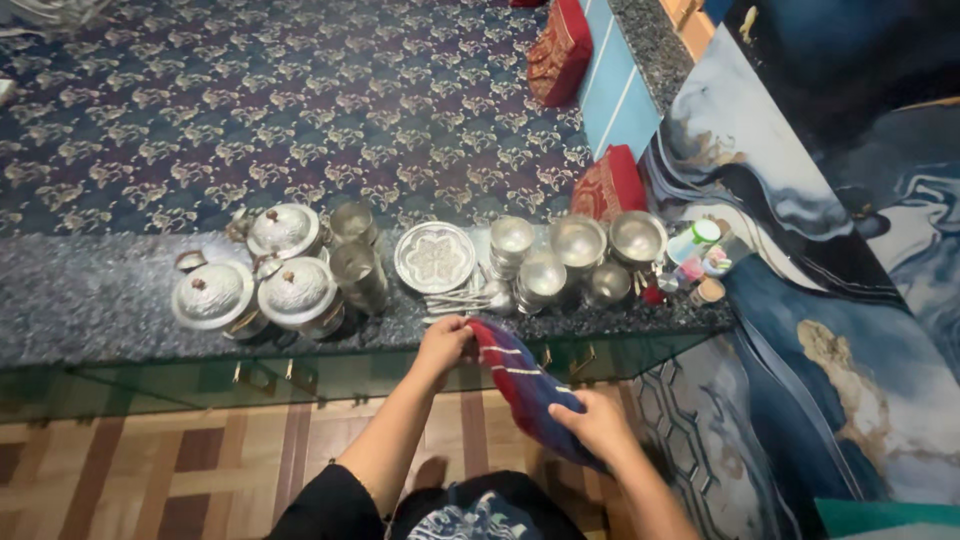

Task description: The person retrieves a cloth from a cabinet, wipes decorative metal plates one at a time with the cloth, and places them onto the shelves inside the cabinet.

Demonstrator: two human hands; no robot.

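- As the cloth is stretched between both hands at the front edge of the counter, its top end lies just beside the loose spoons; a strong pull could push them against the steel bowls.
- The left hand has its fingers closed on the upper end of the cloth, and the right hand grips the lower part.
- The lidded pots and tumblers stand close together, so one knock may, I think, move several.
- The counter is dark speckled stone, over a patterned carpet, with a wooden floor below.
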